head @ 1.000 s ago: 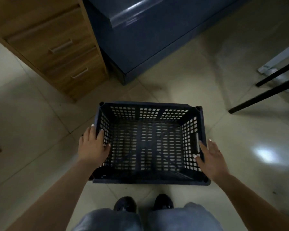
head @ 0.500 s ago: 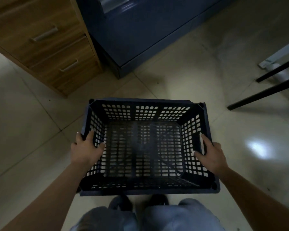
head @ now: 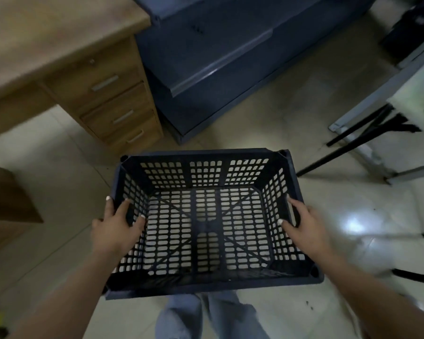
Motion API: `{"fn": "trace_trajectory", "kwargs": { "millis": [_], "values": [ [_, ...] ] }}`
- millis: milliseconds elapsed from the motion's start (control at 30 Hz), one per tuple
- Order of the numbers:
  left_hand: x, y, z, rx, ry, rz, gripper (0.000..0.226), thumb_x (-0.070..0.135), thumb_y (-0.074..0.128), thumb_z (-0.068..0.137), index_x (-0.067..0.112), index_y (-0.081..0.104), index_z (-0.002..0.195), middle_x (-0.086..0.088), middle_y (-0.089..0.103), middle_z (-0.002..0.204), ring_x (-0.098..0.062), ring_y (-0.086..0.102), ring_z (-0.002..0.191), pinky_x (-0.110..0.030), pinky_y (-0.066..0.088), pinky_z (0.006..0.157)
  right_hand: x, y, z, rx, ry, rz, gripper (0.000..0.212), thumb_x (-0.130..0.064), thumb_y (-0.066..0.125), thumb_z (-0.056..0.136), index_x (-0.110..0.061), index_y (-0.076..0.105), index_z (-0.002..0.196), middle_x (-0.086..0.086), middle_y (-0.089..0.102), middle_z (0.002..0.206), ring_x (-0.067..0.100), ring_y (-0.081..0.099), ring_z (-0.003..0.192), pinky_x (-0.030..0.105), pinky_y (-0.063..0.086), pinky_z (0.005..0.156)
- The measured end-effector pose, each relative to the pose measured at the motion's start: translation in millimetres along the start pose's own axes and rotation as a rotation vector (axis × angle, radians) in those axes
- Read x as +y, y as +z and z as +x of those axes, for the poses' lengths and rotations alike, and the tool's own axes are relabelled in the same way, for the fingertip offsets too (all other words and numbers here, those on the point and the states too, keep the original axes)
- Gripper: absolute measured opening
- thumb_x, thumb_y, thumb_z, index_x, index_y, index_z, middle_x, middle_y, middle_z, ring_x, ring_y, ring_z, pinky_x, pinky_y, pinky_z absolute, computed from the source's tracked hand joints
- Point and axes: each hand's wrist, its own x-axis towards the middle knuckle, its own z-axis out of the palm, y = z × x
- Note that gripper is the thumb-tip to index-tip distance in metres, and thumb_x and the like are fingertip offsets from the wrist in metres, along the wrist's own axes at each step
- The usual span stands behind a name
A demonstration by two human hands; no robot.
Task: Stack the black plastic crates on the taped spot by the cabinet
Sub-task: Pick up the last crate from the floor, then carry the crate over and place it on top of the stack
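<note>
A black perforated plastic crate (head: 206, 167) is held level in front of me, off the pale tiled floor, empty inside. My left hand (head: 115, 226) grips its left side wall, thumb inside and fingers outside. My right hand (head: 301, 223) grips the right side wall at the handle slot. A dark blue metal cabinet (head: 206, 57) stands beyond the crate. No taped spot shows in this view.
A wooden desk with drawers (head: 113, 101) stands at the left, beside the blue cabinet. Black table legs (head: 348, 148) and a grey frame lie to the right. A brown box edge (head: 8, 204) sits at the far left. My legs show below the crate.
The crate has risen off the floor and come closer to me. Both hands went from resting at its sides to gripping them. The view has lifted, showing the desk top.
</note>
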Motion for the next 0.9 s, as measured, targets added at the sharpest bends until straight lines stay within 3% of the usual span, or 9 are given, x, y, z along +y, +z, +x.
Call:
{"fn": "trace_trajectory", "kwargs": {
  "millis": [233,433,633,767,900],
  "values": [
    [-21.5,-90.5,-88.3,0.183,-0.027,-0.034,0.067,0.064,0.040,0.088,0.036,0.026,0.148,0.003,0.008,0.162,-0.049,0.036,0.127,-0.055,0.038,0.100,-62.7,-54.3,-64.4,0.108,-0.153,0.080,0.061,-0.031,0.067,0.085,-0.031,0.039,0.140,0.006,0.043,0.125,0.011,0.044,0.097,0.028,0.043,0.085],
    [-51.6,-125.4,-182.1,0.371,-0.150,-0.071,0.065,0.061,0.044,0.089,0.033,0.033,0.146,0.000,0.017,0.160,-0.049,0.037,0.127,-0.054,0.036,0.102,-98.7,-86.0,-108.5,0.129,-0.338,0.107,0.056,-0.031,0.064,0.087,-0.027,0.042,0.139,0.007,0.045,0.129,0.016,0.049,0.106,0.031,0.040,0.087],
    [-102.3,-145.3,-281.6,0.521,-0.292,-0.173,0.073,0.070,0.040,0.082,0.029,0.040,0.143,-0.005,0.029,0.156,-0.039,0.038,0.133,-0.053,0.037,0.103,-136.5,-110.0,-158.9,0.105,-0.552,0.069,0.046,-0.034,0.061,0.088,-0.029,0.047,0.132,0.007,0.048,0.129,0.020,0.053,0.105,0.030,0.040,0.078],
    [-132.6,-153.9,-359.6,0.656,-0.352,-0.254,0.063,0.055,0.050,0.089,0.018,0.046,0.141,-0.009,0.033,0.154,-0.031,0.035,0.138,-0.050,0.036,0.107,-163.4,-111.9,-202.2,0.054,-0.672,0.071,0.043,-0.034,0.063,0.088,-0.027,0.051,0.129,0.009,0.049,0.127,0.023,0.053,0.107,0.030,0.040,0.081],
    [-175.8,-158.8,-439.8,0.714,-0.457,-0.258,0.062,0.055,0.049,0.090,0.018,0.047,0.140,-0.008,0.038,0.151,-0.029,0.038,0.136,-0.048,0.040,0.103,-194.7,-102.6,-251.8,-0.008,-0.787,0.065,0.042,-0.034,0.063,0.087,-0.027,0.052,0.127,0.010,0.049,0.126,0.023,0.055,0.102,0.031,0.043,0.081]
  ]
}}
